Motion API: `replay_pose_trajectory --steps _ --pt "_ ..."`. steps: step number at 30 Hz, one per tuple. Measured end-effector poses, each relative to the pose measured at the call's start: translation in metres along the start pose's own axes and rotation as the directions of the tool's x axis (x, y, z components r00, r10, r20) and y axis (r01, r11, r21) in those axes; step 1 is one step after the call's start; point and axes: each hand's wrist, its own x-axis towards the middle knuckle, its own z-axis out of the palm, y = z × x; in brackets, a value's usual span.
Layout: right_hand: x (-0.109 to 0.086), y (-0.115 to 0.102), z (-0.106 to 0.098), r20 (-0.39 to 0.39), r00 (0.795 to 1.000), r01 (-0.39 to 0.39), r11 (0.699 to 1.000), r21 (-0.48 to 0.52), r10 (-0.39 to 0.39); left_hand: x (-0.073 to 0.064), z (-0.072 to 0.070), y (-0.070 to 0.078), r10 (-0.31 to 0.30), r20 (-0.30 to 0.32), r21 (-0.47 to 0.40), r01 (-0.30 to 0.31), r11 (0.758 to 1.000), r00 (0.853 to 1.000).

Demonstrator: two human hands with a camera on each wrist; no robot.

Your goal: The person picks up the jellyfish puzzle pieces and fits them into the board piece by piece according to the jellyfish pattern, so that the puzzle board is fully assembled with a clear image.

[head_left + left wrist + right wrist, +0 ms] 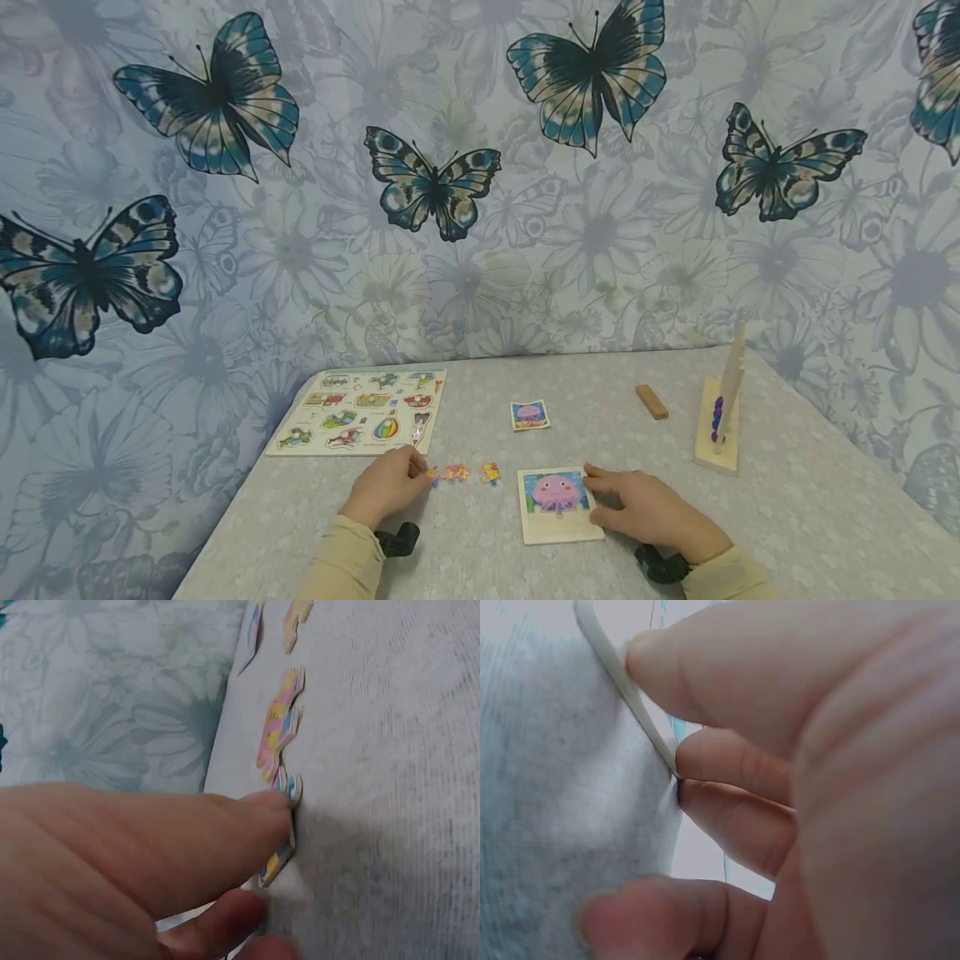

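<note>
My left hand (pixel 386 486) pinches a small colourful jigsaw piece (pixel 276 866) at the table surface, with the thumb (pixel 217 832) across it. Close beyond that piece lie more jigsaw pieces (pixel 455 472) in pink and yellow, and another piece (pixel 490 473) a little to their right. Resting along the right edge of a square puzzle board (pixel 561 530) is my right hand (pixel 648 508), its thumb and fingertips touching the rim. The board's upper part shows a pink octopus picture (pixel 555 493) on blue; its lower strip is plain wood.
A small octopus picture card (pixel 530 415) lies behind the board. At the back left is a large picture board (pixel 356 412) with vehicles and toys. A wooden block (pixel 652 402) and an upright wooden stand with purple beads (pixel 717 421) are at the right.
</note>
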Motion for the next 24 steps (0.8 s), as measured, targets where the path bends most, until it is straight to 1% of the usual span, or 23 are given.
replay_pose_trajectory --steps 2,4,7,9,11,15,19,22,24 --pt "-0.0006 -0.0001 0.0004 0.000 1.000 -0.005 1.000 -0.002 0.005 0.0005 -0.0005 -0.0003 0.010 0.020 -0.039 -0.009 0.999 1.000" --pt "-0.0011 -0.0003 0.0006 -0.002 1.000 -0.008 1.000 -0.003 0.008 0.0003 -0.0008 -0.0005 0.012 0.028 -0.059 -0.010 0.998 1.000" --pt "-0.0011 0.0003 0.0010 -0.005 1.000 -0.008 1.000 -0.005 0.008 -0.0006 -0.0013 -0.0005 -0.006 0.015 -0.077 0.007 0.997 1.000" --pt "-0.0007 0.0011 0.0016 -0.006 1.000 -0.005 1.000 -0.006 0.005 -0.0010 -0.0013 -0.0002 -0.034 0.007 -0.108 0.035 0.994 0.999" --pt "-0.0003 0.0019 0.0022 -0.006 1.000 -0.002 1.000 -0.006 0.002 0.0000 -0.0006 -0.0004 -0.064 -0.003 -0.159 0.062 0.985 0.998" --pt "0.0000 0.0022 0.0025 -0.003 1.000 -0.004 1.000 -0.004 0.004 0.0030 0.0001 -0.0009 -0.095 -0.019 -0.271 0.087 0.959 0.995" --pt "0.0004 0.0013 0.0019 -0.002 1.000 -0.011 1.000 0.001 0.011 0.0033 -0.0019 0.0012 -0.094 -0.049 -0.340 0.072 0.938 0.994" --pt "-0.0001 0.0007 0.0016 -0.001 1.000 -0.010 1.000 0.002 0.010 0.0029 -0.0035 0.0045 -0.093 -0.078 -0.352 0.060 0.934 0.993" --pt "-0.0010 0.0003 0.0014 -0.001 1.000 -0.007 1.000 0.002 0.007 0.0027 -0.0038 0.0070 -0.091 -0.096 -0.346 0.053 0.937 0.991"
